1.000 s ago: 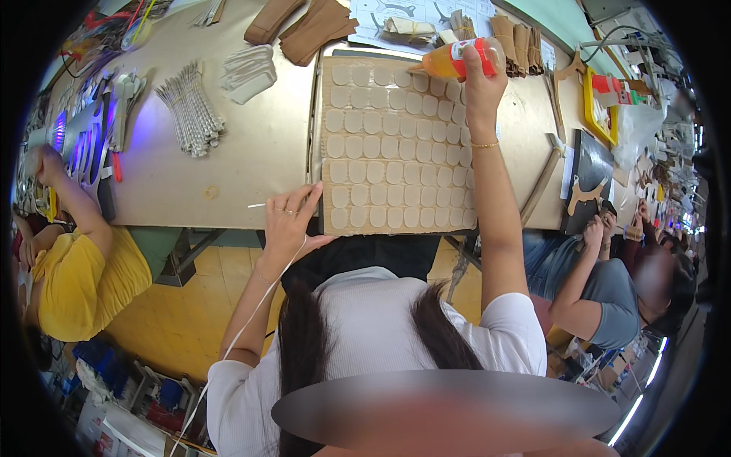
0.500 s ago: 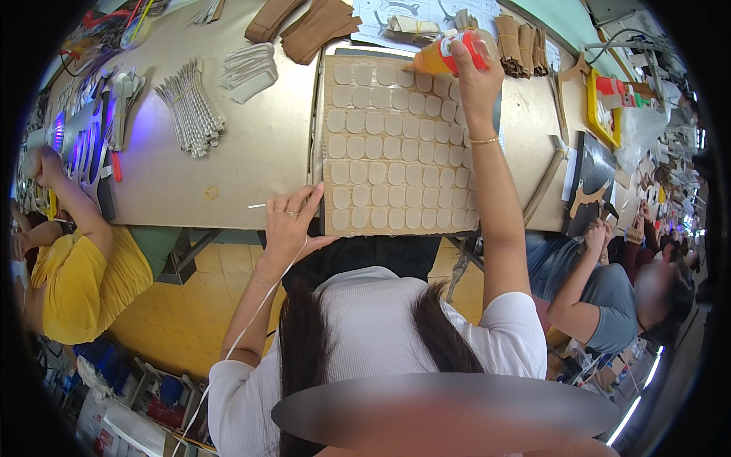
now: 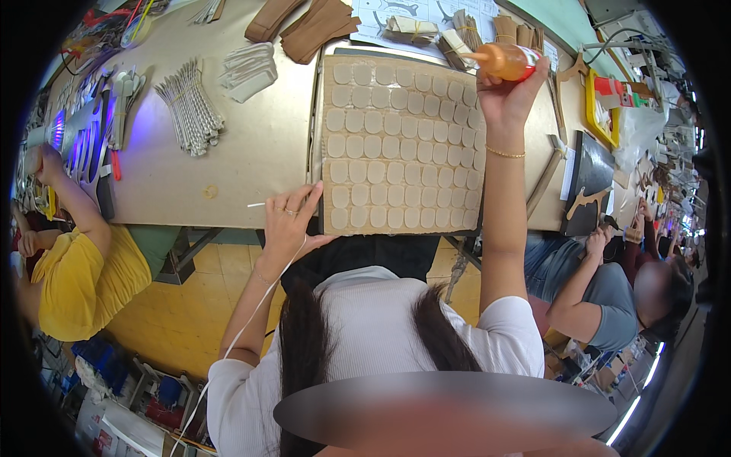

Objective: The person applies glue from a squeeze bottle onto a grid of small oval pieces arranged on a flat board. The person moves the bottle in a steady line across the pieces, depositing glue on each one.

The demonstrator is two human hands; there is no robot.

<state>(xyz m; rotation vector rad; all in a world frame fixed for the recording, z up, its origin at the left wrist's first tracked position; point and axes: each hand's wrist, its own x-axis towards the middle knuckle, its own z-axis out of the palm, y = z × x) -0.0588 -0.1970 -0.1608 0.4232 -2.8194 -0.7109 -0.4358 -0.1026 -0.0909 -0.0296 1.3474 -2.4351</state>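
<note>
Head view: compared with 0.5 s ago, the orange bottle (image 3: 504,61) is shifted rightward, its nozzle no longer held over the top row of the tan board (image 3: 358,158). The nozzle is now seen pointed left, against a pale bundle (image 3: 455,46) just beyond the board's far edge. More of the rounded pale pieces (image 3: 377,172) at the upper right are thereby uncovered; from this, the work at that top-row spot may be judged to be broken off for the moment. Whether any liquid is let out cannot be told.

The bottle is gripped by the right hand (image 3: 505,99), with fingers and thumb closed about it. The left hand (image 3: 291,221) is kept at the board's near left corner, thumb and forefinger parted; whether the thin white stick (image 3: 256,205) beside its fingers is held cannot be told. The board is laid on the bench (image 3: 251,167), directly before the person.
</note>
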